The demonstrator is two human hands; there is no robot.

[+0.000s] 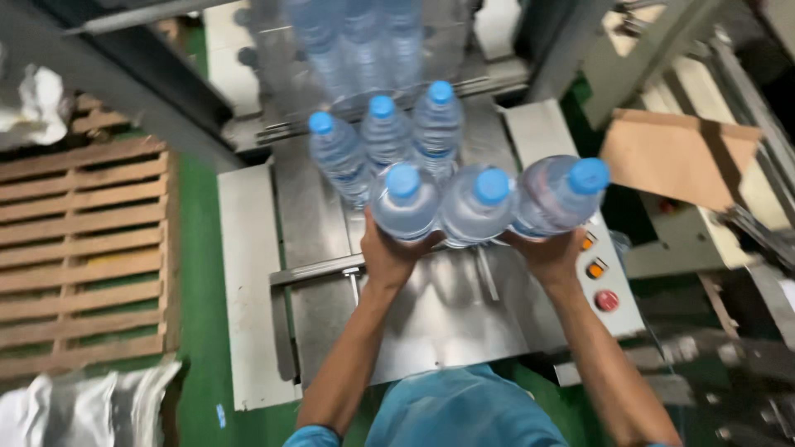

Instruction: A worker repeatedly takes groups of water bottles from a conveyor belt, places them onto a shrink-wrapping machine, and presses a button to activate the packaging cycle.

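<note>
both hands gripping shrink-wrapped water bottle pack (447, 178), steel table (447, 314)

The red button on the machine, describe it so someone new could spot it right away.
Start at the steel table under the pack of bottles held by both hands. On its right edge sits a grey control strip. The red button is the nearest of three there; the two buttons beyond are orange.

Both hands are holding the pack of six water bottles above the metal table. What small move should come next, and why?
Probably lift the six-bottle pack a little higher and draw it toward the body. The left hand and right hand grip only its near lower edge, so the far bottles lean away over the metal table, and more wrapped bottles wait behind on the machine.
</note>
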